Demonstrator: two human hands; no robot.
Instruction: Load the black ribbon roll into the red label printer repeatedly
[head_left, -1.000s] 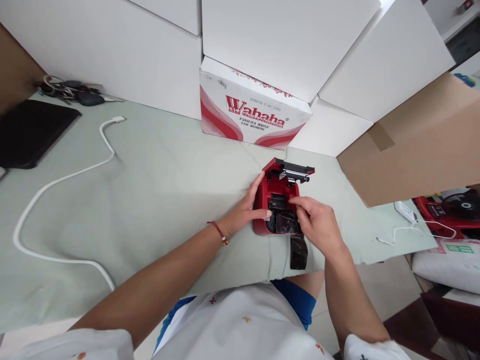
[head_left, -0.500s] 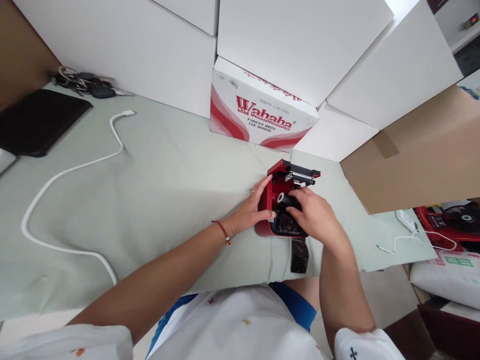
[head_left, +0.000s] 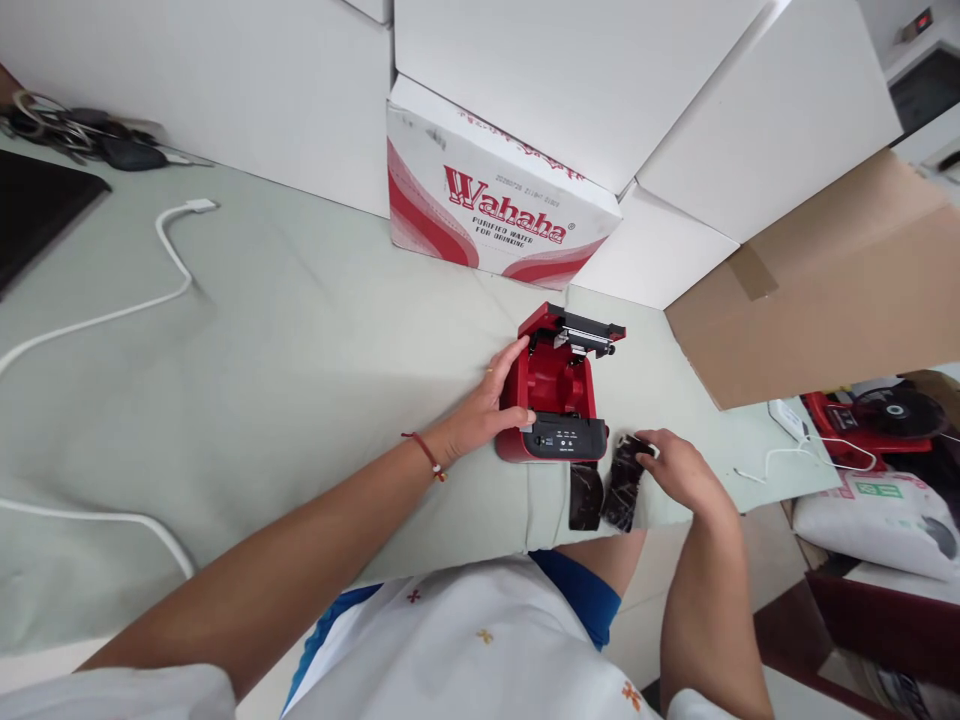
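Note:
A small red label printer (head_left: 551, 385) stands on the cloth with its lid raised, its red inner bay showing and its black button panel facing me. My left hand (head_left: 491, 405) grips its left side, thumb at the front corner and fingers toward the lid hinge. To the printer's right, my right hand (head_left: 682, 470) pinches a black label roll (head_left: 634, 446), whose dark, light-streaked strip (head_left: 621, 495) trails toward the table edge. Beside it, another dark strip (head_left: 585, 497) hangs below the printer's front; its upper end is hidden.
Behind the printer stands a Wahaha water carton (head_left: 499, 195) against white boxes (head_left: 540, 80). A brown cardboard box (head_left: 825, 280) borders the right. On the left lie a white cable (head_left: 97, 320), keys (head_left: 82, 130) and a black flat object (head_left: 41, 215).
My right hand has lifted the black label roll out of the printer's bay and moved it right and toward me. My left hand stays on the printer. The view has shifted slightly.

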